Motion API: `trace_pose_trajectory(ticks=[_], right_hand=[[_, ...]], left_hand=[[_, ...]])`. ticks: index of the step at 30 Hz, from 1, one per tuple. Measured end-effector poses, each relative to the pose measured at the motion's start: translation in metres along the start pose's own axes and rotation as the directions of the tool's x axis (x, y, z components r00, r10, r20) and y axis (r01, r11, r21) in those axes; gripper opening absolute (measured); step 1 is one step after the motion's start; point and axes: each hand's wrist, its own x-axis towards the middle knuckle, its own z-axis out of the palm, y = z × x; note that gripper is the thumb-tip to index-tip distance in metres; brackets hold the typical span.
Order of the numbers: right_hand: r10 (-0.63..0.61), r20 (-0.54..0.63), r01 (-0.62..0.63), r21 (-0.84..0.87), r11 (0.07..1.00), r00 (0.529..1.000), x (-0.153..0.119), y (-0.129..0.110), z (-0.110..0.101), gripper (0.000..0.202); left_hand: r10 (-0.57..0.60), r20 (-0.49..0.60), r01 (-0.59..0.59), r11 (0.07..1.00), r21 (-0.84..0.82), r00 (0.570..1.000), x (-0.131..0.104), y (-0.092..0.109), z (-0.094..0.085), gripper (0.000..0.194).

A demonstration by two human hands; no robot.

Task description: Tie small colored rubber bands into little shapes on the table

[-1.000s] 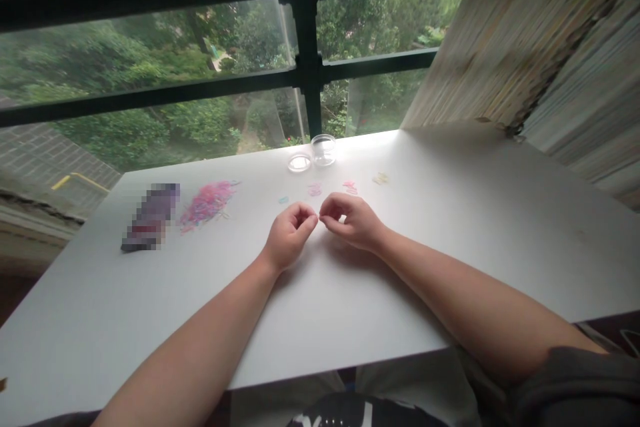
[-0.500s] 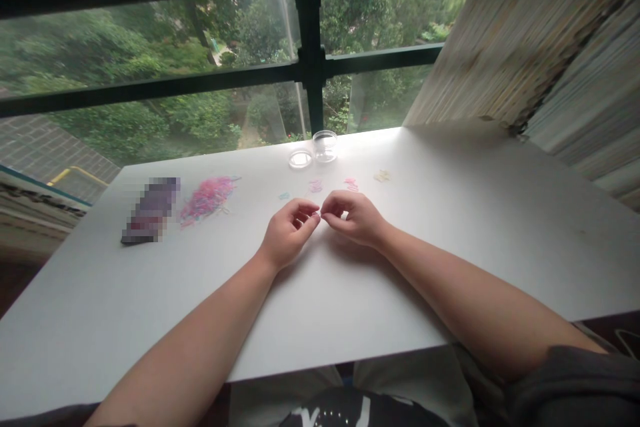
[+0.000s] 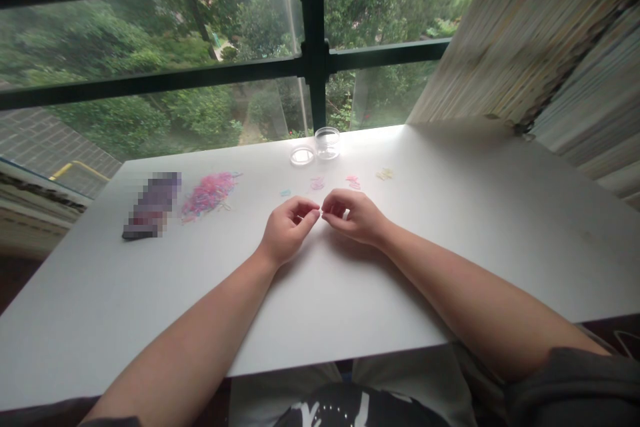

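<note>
Above the white table (image 3: 300, 307), my left hand (image 3: 291, 227) is closed in a pinch, its fingertips almost meeting those of my right hand (image 3: 353, 215). The right one is pinched too. Whatever lies between the fingertips is too small to name. Beyond the hands are small groups of thin pieces: blue (image 3: 285, 193), light pink (image 3: 317, 183), brighter pink (image 3: 353, 182) and yellow (image 3: 385, 174). To the left lies a larger heap of mixed pink, blue and purple pieces (image 3: 210, 197).
A clear round container (image 3: 327, 144) stands near the window edge, with a clear round lid (image 3: 302, 156) beside it. A dark, pixelated flat object (image 3: 153, 205) lies at the left. A striped curtain (image 3: 480, 33) hangs at the right.
The camera view has shifted slightly. Both hands keep nearly the same pinched pose, fingertips close together; nothing on the table has visibly moved.
</note>
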Motion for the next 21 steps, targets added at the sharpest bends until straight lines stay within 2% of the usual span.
trace_pose_trajectory(ticks=[11,21], right_hand=[[0.014,0.037,-0.014,0.012,1.000,0.999,-0.0014,0.0016,-0.0021,0.011],[0.023,0.047,-0.023,-0.006,1.000,0.999,-0.0023,0.0000,-0.0022,0.013]], left_hand=[[-0.036,0.030,0.038,0.997,-0.074,0.999,-0.0005,0.0008,0.0009,0.022],[-0.042,0.010,0.042,0.998,-0.048,0.999,-0.0004,0.0000,0.0016,0.022]])
